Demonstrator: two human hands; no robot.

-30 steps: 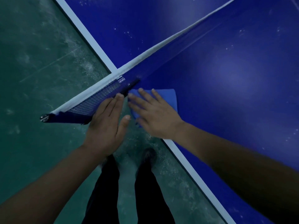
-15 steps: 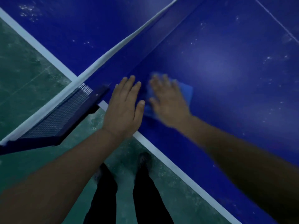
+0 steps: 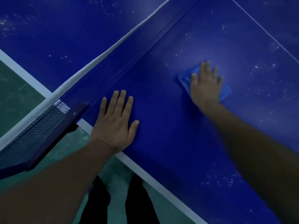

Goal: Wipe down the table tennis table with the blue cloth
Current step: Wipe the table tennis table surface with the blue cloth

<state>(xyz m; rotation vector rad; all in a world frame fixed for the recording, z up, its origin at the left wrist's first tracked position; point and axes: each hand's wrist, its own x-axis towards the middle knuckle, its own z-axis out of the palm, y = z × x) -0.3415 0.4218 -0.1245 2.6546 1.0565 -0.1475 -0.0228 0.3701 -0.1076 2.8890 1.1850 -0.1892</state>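
Head view looks down on a blue table tennis counter (image 3: 169,143) with a white edge line running from the left toward the near right. Right hand (image 3: 206,84) lies flat on the blue cloth (image 3: 226,92), its fingers (image 3: 204,68) straight and spread a little, pressing the cloth onto the surface rather than curling round it. That cloth sits on the near half of the counter, right of centre and well apart from the net; its corners show to the left and right of the hand, and both hand and cloth are blurred. Left hand (image 3: 115,122) rests palm down on the bare surface just inside the white edge line, fingers straight and slightly fanned, thumb out to the right, holding nothing. It lies near the net's end and well apart from the cloth.

Running diagonally from the near left to the far centre is the net (image 3: 40,131), with a white top band, its dark bracket (image 3: 71,120) clamped at the counter's edge just left of the left hand. Pale specks dot the surface on the far side of the net and to the right of the cloth. Below the edge lies a green floor (image 3: 17,94), and the person's dark trouser legs (image 3: 142,204) stand on it at the near centre.
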